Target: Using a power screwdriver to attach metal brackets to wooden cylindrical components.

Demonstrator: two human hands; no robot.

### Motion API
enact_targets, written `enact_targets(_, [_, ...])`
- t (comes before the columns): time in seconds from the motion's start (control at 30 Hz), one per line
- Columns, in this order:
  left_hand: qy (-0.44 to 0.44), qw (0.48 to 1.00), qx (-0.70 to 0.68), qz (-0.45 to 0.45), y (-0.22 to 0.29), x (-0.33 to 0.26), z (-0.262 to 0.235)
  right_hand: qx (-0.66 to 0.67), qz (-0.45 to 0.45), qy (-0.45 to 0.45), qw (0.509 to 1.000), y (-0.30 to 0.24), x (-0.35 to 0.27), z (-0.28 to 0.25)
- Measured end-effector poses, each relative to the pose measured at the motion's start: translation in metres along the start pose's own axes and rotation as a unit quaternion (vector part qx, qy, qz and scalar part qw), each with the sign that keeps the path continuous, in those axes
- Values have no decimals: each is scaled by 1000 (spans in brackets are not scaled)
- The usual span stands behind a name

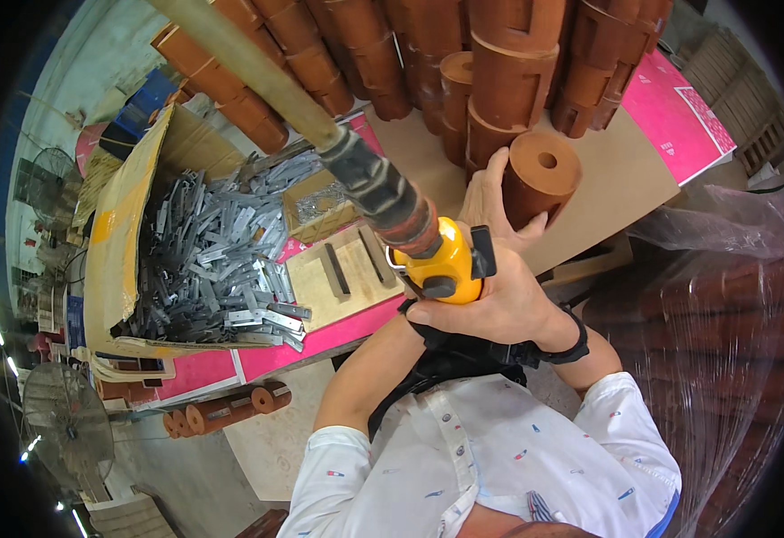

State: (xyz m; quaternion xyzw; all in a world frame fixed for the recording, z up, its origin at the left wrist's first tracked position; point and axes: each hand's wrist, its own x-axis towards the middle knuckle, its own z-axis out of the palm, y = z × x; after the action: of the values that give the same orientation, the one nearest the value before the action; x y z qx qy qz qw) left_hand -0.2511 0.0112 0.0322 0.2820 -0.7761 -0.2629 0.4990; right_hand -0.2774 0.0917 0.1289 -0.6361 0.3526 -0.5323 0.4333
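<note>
Yellow tool head (446,264) — fixed to a long hose (320,125) wrapped in dark tape — is gripped at frame centre by the right hand (499,300), fingers closed fully round its body. The hose is seen running up toward 11 o'clock, out of view. At 1 o'clock from the tool, a brown cylinder (544,175) with a centre hole is steadied by the left hand (490,202); fingers are spread along its side rather than wrapped, so it is touched and braced, not clasped. The cylinder is seen lying on its side on a board-topped workbench (625,188), just in front of stacked brown cylinders (499,63) at 12 o'clock.

At 9 o'clock, a cardboard box (123,242) of grey metal brackets (212,260) is tipped open, w/ a small wooden jig (338,269) beside it. Plastic-wrapped stock (723,341) is piled at 3 o'clock; more cylinders (230,408) lie on the floor at 7 o'clock.

Risk, as judged: the loosely braced cylinder could roll or be pushed off line if the tool is pressed against it — the stack behind might then be knocked. The heavy hose's pull could also drag the tool off aim, and the steadying fingers sit close to the tool head.
</note>
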Motion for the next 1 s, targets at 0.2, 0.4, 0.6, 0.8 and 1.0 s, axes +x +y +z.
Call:
enact_targets(0.2, [-70,979,-189,-12,-27,-35,-78,40,55,24,997,-9,7,-3])
enact_targets(0.4, [63,936,-86,-335,-33,-58,-202,81,76,29,993,15,43,1])
enact_targets(0.6, [-71,862,-36,-501,-69,-64,-232,-13,44,18,999,44,75,17])
enact_targets(0.8, [-124,864,95,-478,-71,-57,-229,19,38,26,999,58,85,33])
enact_targets(1.0, [-113,871,149,-455,-68,-60,-229,15,60,21,998,65,88,32])
